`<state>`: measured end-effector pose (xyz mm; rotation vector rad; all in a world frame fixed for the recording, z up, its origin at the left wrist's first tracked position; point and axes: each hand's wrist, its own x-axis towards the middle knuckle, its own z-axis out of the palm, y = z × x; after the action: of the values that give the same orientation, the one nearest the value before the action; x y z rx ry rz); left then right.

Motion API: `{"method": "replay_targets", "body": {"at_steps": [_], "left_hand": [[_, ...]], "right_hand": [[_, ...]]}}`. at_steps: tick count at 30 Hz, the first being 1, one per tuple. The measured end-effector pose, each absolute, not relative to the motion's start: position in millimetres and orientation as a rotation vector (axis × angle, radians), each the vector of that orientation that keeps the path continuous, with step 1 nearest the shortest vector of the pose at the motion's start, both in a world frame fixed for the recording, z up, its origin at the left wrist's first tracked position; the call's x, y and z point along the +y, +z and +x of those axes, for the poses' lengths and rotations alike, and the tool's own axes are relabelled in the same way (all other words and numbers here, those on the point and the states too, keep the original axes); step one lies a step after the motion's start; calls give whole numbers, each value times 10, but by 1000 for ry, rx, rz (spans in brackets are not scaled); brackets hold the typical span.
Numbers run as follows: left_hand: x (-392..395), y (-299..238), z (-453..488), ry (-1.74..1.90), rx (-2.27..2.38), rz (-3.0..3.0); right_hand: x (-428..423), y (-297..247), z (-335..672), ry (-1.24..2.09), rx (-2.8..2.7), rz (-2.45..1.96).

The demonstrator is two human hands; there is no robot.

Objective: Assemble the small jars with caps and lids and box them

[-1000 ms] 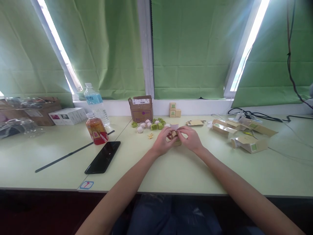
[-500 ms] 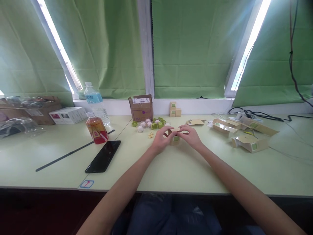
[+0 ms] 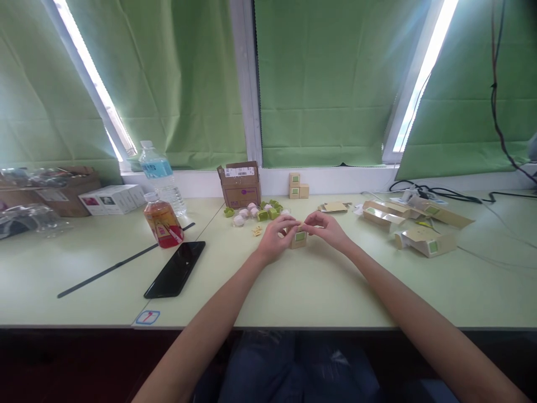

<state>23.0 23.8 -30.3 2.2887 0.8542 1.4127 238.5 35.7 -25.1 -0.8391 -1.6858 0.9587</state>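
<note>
Head view showed both hands, left hand (image 3: 274,240) and right hand (image 3: 328,230), pinching a small carton (image 3: 299,239); fingertips hid its top flap, with blurred green pieces (image 3: 268,211) at eleven o'clock.

A small tan cardboard box (image 3: 299,238) with a green square label on its near face stands upright on the pale green desk (image 3: 319,285). It sits at mid-desk, its top hidden under the person's fingers (image 3: 296,226).

Bare forearms, no sleeves, dark blue trousers
</note>
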Motion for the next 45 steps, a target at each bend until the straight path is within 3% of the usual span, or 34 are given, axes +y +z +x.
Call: {"method": "replay_targets", "body": {"at_steps": [11, 18, 25, 29, 37, 45], "left_hand": [[318, -405, 168, 1416, 857, 2524], [390, -463, 100, 1374, 866, 2779], [379, -436, 118, 1370, 817, 2803], [352, -425, 140, 1385, 806, 2712], [247, -301, 167, 1289, 935, 2353], [249, -184, 243, 1323, 1007, 1969]], "right_hand": [[333, -273, 2394, 826, -1793, -819], [361, -332, 2423, 297, -2057, -732], [395, -385, 2418, 216, -2123, -706], [342, -389, 2382, 283, -2002, -716], [360, -407, 2383, 883, -1880, -916], [216, -276, 2180, 1179, -1672, -900]]}}
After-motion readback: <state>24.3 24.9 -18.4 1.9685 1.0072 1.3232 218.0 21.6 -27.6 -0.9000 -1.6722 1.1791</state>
